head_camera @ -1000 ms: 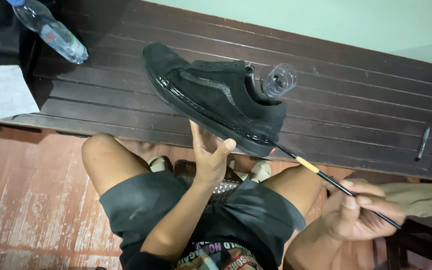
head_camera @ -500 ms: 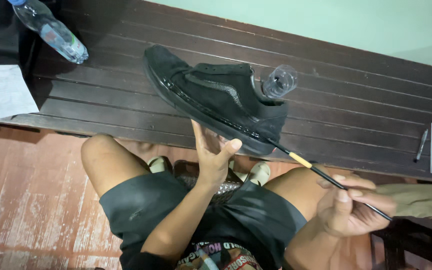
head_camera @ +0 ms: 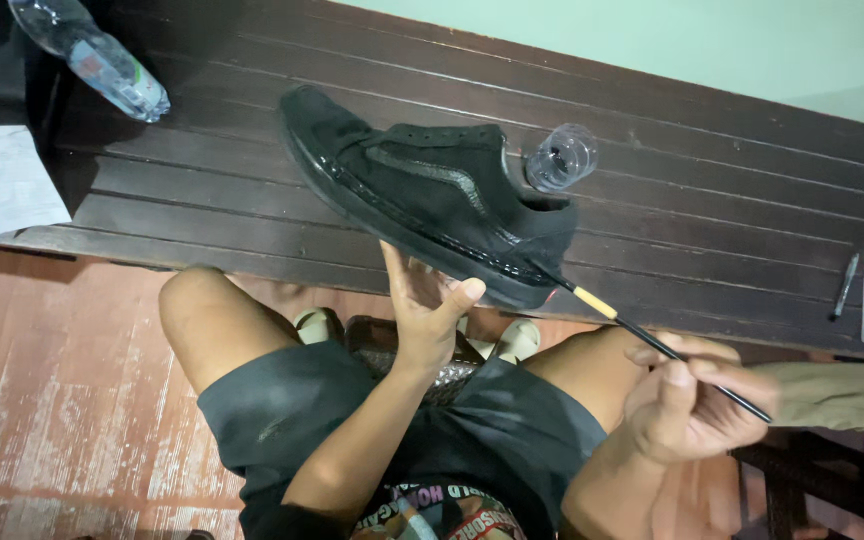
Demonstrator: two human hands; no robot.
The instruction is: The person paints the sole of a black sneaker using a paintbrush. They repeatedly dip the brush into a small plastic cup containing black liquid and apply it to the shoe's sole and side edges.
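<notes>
Since the earlier frame, not much has shifted: the shoe sits a touch more level and the brush tip has stayed down at the heel end of the sole edge.

So the left hand [head_camera: 430,300] is propping up a black low-top sneaker [head_camera: 422,205] from underneath, fingers curled onto the near side of the sole, holding it in the air over the near edge of the dark slatted wooden bench [head_camera: 712,230]. The right hand [head_camera: 687,405] is pinched shut around the back end of a thin black paintbrush [head_camera: 652,340] with a yellowish band near the bristles, and the tip is touching the glossy sole rim at the heel on the right.

Looks to me like the sole edge is getting painted black, and the wet-looking shine runs along most of the near side already. Next stroke probably needs a steady wrist and a slight turn of the shoe so the heel curve faces the brush.

A small clear cup [head_camera: 562,157] sits on the bench just beyond the heel, and a plastic water bottle [head_camera: 92,55] lies far left.
</notes>
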